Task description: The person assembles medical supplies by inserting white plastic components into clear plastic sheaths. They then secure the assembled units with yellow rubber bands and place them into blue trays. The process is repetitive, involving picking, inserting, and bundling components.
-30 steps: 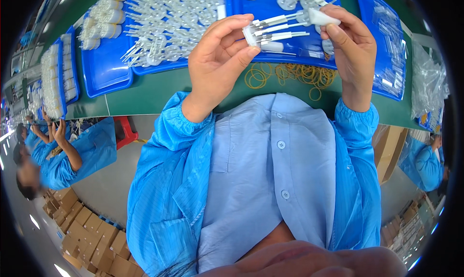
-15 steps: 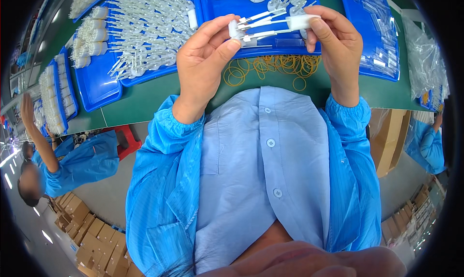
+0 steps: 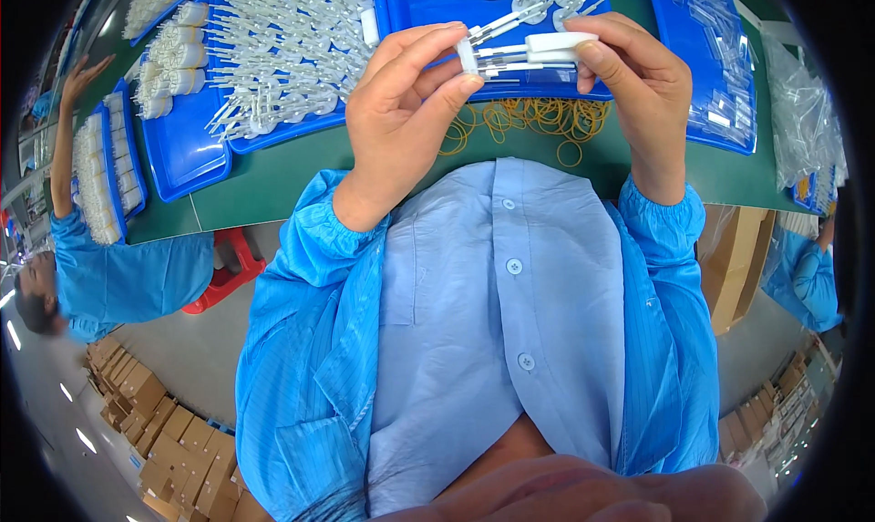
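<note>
Both my hands hold one small bundle of white plastic parts (image 3: pixel 524 51) level above the green table edge. My left hand (image 3: pixel 406 98) pinches its left end between thumb and fingers. My right hand (image 3: pixel 638 80) grips its right end, thumb on top. Thin white stems stick out of the bundle to the upper left. Under my hands lies a loose heap of yellow rubber bands (image 3: pixel 529 121) on the green table (image 3: pixel 273 180). Behind them a blue tray (image 3: pixel 428 2) carries more white parts.
A blue tray (image 3: pixel 182 157) on the left holds a big pile of white stemmed parts (image 3: pixel 283 48) and rolled bundles. Another blue tray (image 3: pixel 720 84) with clear pieces is on the right, beside clear bags (image 3: pixel 802 103). A person in blue (image 3: pixel 100 267) works at left; cardboard boxes (image 3: pixel 146 422) stand on the floor.
Both hands have kept hold of the bundle and brought it a little lower and closer to my chest. The person at left has raised an arm over the table.
</note>
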`<state>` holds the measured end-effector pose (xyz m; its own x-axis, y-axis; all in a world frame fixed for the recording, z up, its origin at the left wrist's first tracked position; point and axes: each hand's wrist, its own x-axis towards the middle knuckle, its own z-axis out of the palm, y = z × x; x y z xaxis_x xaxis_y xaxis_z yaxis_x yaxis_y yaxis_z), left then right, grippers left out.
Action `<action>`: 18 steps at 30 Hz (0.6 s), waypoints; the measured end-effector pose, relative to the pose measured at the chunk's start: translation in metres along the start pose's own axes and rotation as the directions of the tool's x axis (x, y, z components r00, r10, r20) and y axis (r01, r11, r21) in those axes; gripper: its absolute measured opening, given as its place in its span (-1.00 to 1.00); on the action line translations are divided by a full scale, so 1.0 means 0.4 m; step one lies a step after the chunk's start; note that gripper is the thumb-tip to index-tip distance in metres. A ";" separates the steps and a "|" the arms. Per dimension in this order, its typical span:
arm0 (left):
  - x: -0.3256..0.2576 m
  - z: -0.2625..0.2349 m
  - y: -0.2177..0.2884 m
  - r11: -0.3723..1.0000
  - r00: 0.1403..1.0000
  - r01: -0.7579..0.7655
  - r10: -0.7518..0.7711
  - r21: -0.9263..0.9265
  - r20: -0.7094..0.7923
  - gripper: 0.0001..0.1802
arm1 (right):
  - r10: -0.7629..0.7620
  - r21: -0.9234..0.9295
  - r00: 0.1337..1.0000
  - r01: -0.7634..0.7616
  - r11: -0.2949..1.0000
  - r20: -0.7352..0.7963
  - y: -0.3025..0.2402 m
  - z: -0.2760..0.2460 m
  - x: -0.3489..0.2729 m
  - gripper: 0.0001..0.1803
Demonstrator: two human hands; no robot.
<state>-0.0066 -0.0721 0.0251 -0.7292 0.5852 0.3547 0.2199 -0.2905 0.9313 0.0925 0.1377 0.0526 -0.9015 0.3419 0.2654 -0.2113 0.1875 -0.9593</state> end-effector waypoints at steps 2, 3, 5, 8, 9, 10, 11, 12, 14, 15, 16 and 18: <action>0.002 0.000 -0.001 0.997 1.000 -0.026 0.026 0.066 0.007 -0.55 | 0.066 -0.054 0.997 -0.063 0.997 0.047 -0.015 -0.001 -0.003 -0.75; 0.003 -0.001 -0.001 0.994 0.999 -0.039 0.038 0.100 0.010 -0.54 | 0.086 -0.049 0.995 -0.083 0.995 0.050 -0.014 -0.003 -0.003 -0.75; 0.002 0.000 -0.001 0.990 1.000 -0.020 0.018 0.140 0.013 -0.55 | 0.124 -0.037 0.991 -0.122 0.992 0.056 -0.011 -0.005 -0.003 -0.73; 0.003 0.002 -0.006 0.991 1.000 -0.008 0.010 0.131 -0.009 -0.55 | 0.062 -0.023 0.997 -0.061 0.998 0.044 0.009 0.001 -0.006 -0.73; 0.004 0.003 -0.007 0.993 1.000 -0.008 0.010 0.116 -0.021 -0.56 | 0.087 0.007 0.994 -0.088 0.996 0.071 0.012 -0.004 -0.005 -0.73; 0.003 0.003 -0.008 0.995 1.000 0.002 -0.001 0.096 -0.019 -0.56 | 0.112 0.035 0.989 -0.116 0.993 0.099 0.016 -0.013 -0.004 -0.73; 0.003 0.002 -0.008 0.997 1.000 0.013 -0.011 0.077 -0.018 -0.56 | 0.136 0.063 0.982 -0.145 0.987 0.128 0.019 -0.021 -0.004 -0.73; 0.001 0.001 -0.007 0.998 1.000 0.023 -0.022 0.057 -0.017 -0.55 | 0.163 0.125 0.972 -0.185 0.975 0.172 0.022 -0.027 -0.002 -0.72; 0.001 -0.004 -0.005 0.995 0.999 0.014 -0.018 0.095 0.042 -0.54 | 0.206 0.242 0.944 -0.269 0.932 0.258 0.025 -0.036 0.002 -0.72; 0.001 -0.006 -0.004 0.994 0.997 0.009 -0.017 0.113 0.071 -0.53 | 0.188 0.235 0.952 -0.246 0.940 0.242 0.033 -0.030 0.001 -0.72; 0.002 -0.005 -0.003 0.991 0.997 0.001 -0.011 0.132 0.075 -0.53 | 0.170 0.230 0.959 -0.223 0.947 0.227 0.047 -0.019 -0.003 -0.71; 0.004 -0.002 -0.002 0.986 0.996 -0.015 0.000 0.166 0.087 -0.53 | 0.173 0.204 0.958 -0.221 0.954 0.227 0.050 -0.015 -0.005 -0.72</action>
<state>-0.0085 -0.0713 0.0249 -0.6698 0.6490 0.3608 0.3349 -0.1695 0.9269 0.0924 0.1462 0.0333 -0.9863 0.1514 0.0662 -0.0796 -0.0847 -0.9932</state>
